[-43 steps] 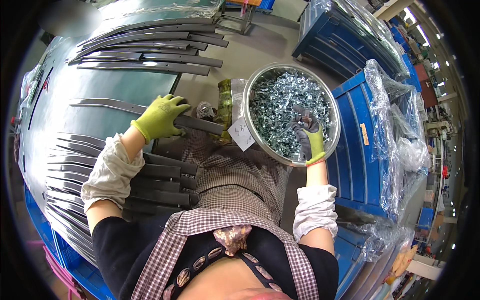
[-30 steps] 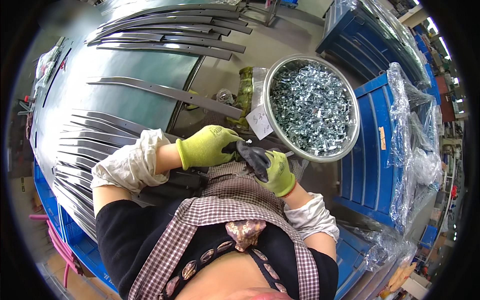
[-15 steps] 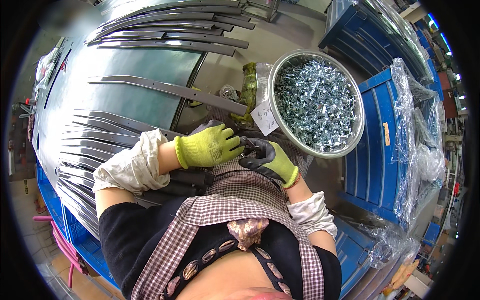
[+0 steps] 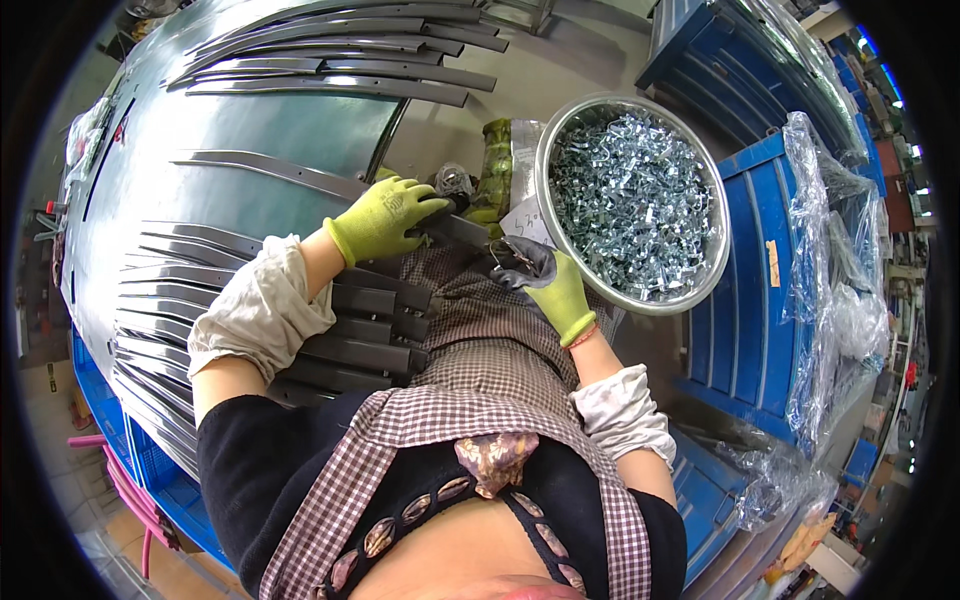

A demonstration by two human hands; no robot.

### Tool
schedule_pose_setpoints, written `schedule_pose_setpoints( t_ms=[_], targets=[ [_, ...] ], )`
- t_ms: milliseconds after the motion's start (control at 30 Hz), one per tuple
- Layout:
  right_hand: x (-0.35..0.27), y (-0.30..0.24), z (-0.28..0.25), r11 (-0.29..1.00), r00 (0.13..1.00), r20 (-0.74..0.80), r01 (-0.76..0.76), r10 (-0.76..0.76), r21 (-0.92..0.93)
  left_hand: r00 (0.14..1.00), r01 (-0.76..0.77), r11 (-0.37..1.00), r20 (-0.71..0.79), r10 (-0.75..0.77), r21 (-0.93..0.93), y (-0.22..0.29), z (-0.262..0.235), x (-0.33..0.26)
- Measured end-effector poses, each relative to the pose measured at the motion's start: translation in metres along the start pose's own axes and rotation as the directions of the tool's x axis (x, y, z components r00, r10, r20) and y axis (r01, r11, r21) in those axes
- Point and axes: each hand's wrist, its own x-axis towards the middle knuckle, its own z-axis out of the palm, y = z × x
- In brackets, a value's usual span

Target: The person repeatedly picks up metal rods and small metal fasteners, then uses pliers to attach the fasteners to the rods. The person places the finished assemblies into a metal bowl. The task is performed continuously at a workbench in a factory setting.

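Note:
Both hands wear yellow-green gloves with dark grey palms. My left hand (image 4: 388,218) is closed around a long dark strip (image 4: 275,168), close to the end that juts past the table edge. Just right of that end, my right hand (image 4: 548,284) is curled with small metal clips (image 4: 507,262) in its fingers; how many cannot be made out. The fingertips of my right hand are very near the strip's end, and whether a clip touches it is unclear. A round metal basin (image 4: 722,262) full of shiny clips (image 4: 635,205) stands to the right.
More dark strips (image 4: 330,88) lie on the table (image 4: 150,120) at the far side, and others (image 4: 200,262) nearer me on the left. Blue crates (image 4: 745,300) with plastic wrap (image 4: 840,320) stand on the right. A paper slip (image 4: 527,222) is beside the basin.
My hands, together over my lap before, have moved apart and away from me. My left hand has taken hold of the single strip; my right hand has shifted slightly right with its clips.

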Motion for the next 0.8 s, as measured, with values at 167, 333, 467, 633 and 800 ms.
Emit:
schedule_pose_setpoints(
  t_ms=[167, 333, 467, 633, 800],
  targets=[
    [0.009, -0.004, -0.009, 0.997, 0.991, 0.117, 0.069, -0.063, -0.043, 1.0, -0.017, 0.99, -0.007, 0.016, -0.139, 0.001, 0.0, 0.0],
    [0.017, -0.01, -0.009, 0.998, 0.982, 0.186, 0.024, -0.035, 0.061, 0.999, -0.044, 0.985, -0.035, 0.039, -0.164, 0.002, 0.004, 0.0],
    [0.034, -0.007, -0.017, 0.911, 0.911, 0.353, -0.316, 0.214, 0.264, 0.998, -0.041, 0.983, -0.047, 0.033, -0.178, 0.003, 0.004, 0.0],
    [0.033, 0.033, 0.009, 0.919, 0.986, 0.14, -0.139, 0.093, 0.368, 0.997, -0.047, 0.981, -0.076, 0.034, -0.187, 0.002, 0.004, 0.001],
    [0.019, 0.034, 0.014, 0.99, 0.99, 0.048, -0.127, 0.13, -0.064, 0.997, -0.019, 0.982, -0.076, 0.005, -0.188, 0.0, 0.002, 0.0]
  ],
)
